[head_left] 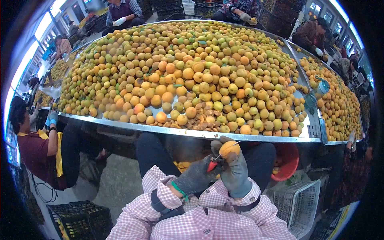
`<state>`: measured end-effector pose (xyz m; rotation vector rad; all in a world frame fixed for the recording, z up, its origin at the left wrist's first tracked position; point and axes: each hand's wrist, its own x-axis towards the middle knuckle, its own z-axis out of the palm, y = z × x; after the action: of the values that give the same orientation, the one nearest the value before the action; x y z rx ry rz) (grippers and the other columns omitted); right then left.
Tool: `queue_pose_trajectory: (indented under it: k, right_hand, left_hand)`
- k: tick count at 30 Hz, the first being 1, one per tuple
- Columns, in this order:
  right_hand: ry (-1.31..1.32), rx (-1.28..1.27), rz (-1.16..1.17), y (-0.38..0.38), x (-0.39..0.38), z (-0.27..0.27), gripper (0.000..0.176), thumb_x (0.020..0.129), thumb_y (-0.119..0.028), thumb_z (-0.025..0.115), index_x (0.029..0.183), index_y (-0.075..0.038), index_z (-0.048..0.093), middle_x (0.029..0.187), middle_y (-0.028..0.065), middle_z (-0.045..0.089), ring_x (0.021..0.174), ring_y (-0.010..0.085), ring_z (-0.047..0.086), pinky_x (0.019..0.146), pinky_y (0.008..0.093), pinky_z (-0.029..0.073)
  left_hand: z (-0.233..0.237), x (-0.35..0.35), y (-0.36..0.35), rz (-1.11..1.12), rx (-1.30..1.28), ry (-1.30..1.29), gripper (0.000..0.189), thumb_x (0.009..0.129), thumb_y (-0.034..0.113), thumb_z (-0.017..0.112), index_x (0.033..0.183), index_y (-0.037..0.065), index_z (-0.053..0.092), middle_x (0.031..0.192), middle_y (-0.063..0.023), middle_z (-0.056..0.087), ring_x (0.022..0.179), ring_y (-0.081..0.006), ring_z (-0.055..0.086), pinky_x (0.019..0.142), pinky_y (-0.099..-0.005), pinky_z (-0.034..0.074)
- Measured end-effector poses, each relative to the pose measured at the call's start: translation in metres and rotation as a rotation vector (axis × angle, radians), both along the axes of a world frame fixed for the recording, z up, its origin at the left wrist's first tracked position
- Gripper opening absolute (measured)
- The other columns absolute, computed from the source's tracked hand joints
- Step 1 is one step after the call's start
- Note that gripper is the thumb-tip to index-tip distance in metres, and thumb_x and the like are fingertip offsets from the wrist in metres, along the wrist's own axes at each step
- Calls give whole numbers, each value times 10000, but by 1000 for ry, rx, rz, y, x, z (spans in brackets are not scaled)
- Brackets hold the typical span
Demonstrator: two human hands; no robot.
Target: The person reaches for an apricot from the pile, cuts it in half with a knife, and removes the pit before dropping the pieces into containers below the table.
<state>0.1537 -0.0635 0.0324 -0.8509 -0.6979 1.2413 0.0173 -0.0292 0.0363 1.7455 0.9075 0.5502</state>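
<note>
My left hand (194, 176), in a dark grey glove, is closed around the red handle of a small knife (212, 165). Its thin blade runs up to an orange-yellow apricot (229, 149), and a thin point shows at the fruit's upper right. My right hand (235, 174), in a grey glove, grips this apricot from below and behind. Both hands are above my lap, just in front of the metal table's edge (200, 134). Beyond the rim lies a wide heap of apricots (180, 76), with brownish cut pieces (204, 115) near the front.
Orange fruit pieces (183, 165) lie below, between my knees. A red bucket (287, 164) is at my right, with a white crate (304, 208) nearer. Black crates (82, 220) stand at lower left. A person (42, 148) sits at left; others work around the tables.
</note>
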Motion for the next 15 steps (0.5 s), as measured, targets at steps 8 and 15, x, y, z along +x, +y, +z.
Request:
queue_pose_trajectory:
  k: [8, 15]
  right_hand:
    - [71, -22, 53, 4, 6, 8, 479, 910, -207, 559, 1290, 18, 373, 1127, 131, 561, 993, 197, 584, 895, 326, 479]
    - [-34, -126, 144, 2, 9, 13, 499, 911, -147, 535, 1340, 9, 334, 1183, 97, 508, 1037, 161, 541, 916, 293, 444]
  left_hand:
    - [6, -1, 6, 49, 85, 253, 450, 825, 311, 626, 1159, 34, 508, 829, -232, 624, 789, -406, 614, 680, -475, 478]
    - [4, -13, 12, 10, 203, 450, 455, 822, 300, 616, 1186, 57, 493, 844, -231, 627, 805, -404, 613, 686, -474, 488]
